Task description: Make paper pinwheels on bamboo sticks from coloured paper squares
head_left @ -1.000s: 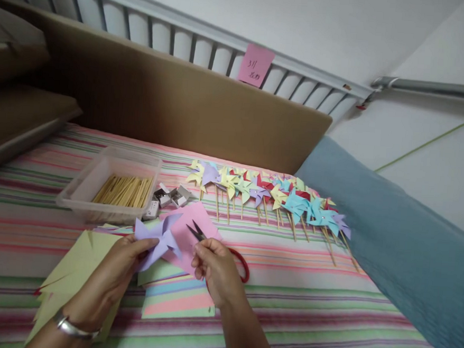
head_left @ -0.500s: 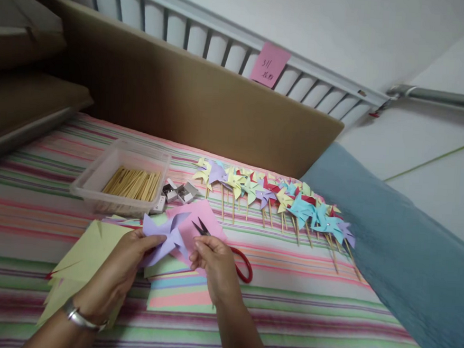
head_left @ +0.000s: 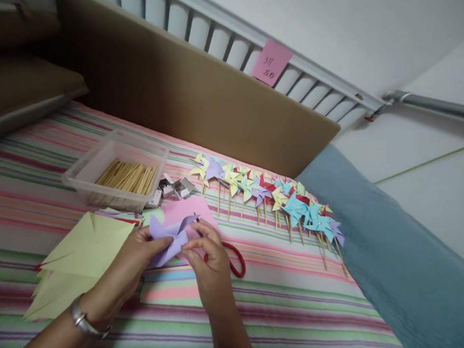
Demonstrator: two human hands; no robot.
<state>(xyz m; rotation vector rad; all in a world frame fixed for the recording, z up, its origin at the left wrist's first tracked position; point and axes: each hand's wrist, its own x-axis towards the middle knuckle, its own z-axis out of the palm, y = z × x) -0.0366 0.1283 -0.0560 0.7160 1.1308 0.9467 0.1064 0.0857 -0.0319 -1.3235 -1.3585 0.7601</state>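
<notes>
My left hand (head_left: 141, 250) is closed on a purple paper pinwheel (head_left: 176, 231), its thumb pressed on the folded middle. My right hand (head_left: 208, 254) meets the pinwheel from the right, thumb and fingertip pinched near its centre; whatever tiny thing they hold is too small to make out. Beneath that hand lies a pair of scissors with red handles (head_left: 241, 262), blades mostly covered. Under both hands are pink paper (head_left: 192, 205) and a stack of coloured sheets (head_left: 172, 292). Left of them sit cut yellow paper squares (head_left: 79, 248).
A clear plastic box (head_left: 75, 179) holds many wooden sticks (head_left: 130, 176). Beside it stand small open boxes (head_left: 175, 186) with tiny metal pieces. Several finished pinwheels on sticks (head_left: 293, 207) lie in a row to the right. A cardboard panel (head_left: 181, 101) leans against the radiator behind.
My right hand has moved in from above the scissors to the pinwheel's centre, and its fingertips now touch the paper. My left hand keeps its hold. The view has shifted slightly.
</notes>
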